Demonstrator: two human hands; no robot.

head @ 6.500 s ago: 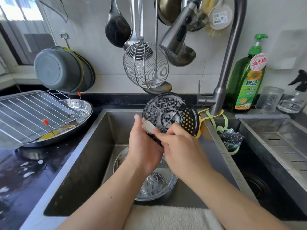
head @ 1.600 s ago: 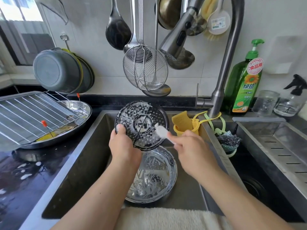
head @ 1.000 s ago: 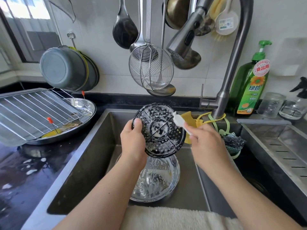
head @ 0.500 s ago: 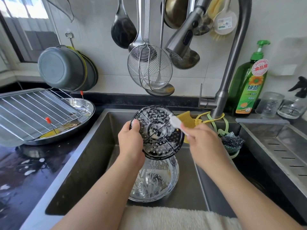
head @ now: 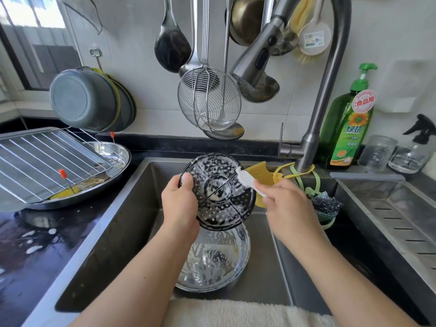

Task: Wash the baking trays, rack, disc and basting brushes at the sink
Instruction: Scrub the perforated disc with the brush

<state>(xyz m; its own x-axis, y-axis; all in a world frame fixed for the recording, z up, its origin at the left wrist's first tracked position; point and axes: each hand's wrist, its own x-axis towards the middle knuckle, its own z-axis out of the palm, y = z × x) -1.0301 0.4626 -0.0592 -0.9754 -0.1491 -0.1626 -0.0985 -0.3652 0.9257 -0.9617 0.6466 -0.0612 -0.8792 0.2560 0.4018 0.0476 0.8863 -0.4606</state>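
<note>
The sink (head: 132, 223) is holding a soapy round metal tray (head: 226, 267) on its floor, partly hidden behind the disc (head: 218, 192), which is hovering tilted above it. The disc is black, perforated and lathered with foam. The left hand (head: 180, 208) is gripping its left edge, thumb on the face; the right hand (head: 286, 204) is pinching a white brush (head: 247, 181) (bristles lost in suds) against the upper right rim. A wire rack (head: 47, 159) is lying across another tray (head: 111, 182) on the left counter.
</note>
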